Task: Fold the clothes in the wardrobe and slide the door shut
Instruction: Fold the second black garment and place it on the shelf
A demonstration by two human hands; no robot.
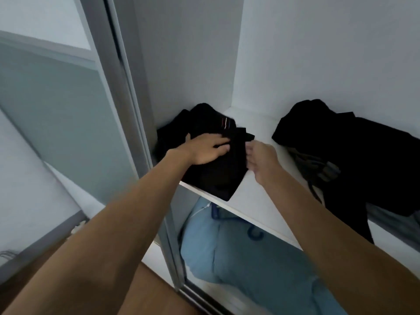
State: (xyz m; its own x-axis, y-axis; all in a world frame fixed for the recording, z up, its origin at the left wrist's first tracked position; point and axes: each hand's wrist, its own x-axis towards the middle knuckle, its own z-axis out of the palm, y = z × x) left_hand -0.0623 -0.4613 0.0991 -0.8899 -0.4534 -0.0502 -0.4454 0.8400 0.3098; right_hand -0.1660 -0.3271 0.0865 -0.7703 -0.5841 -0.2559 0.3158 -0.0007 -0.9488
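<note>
**On the wardrobe shelf: one garment nearly folded, one untouched, door open**

At the left end of the shelf [256,201], a black garment [213,178] lies in a fairly compact, squared shape, its near corner jutting just over the shelf edge. The left hand [208,149] presses down on it with straight, spread fingers. The right hand [261,160] sits at the garment's right edge, its fingers curled round the fabric there, though blur softens the detail. This fold looks close to finished.

To the right, well apart, a second dark garment [354,160] sits in a loose heap, part of it hanging off the near edge, and it appears unfolded. Blue fabric [238,258] lies below the shelf. The sliding door [68,133] stands open at the left, so closing it remains the last step.
</note>
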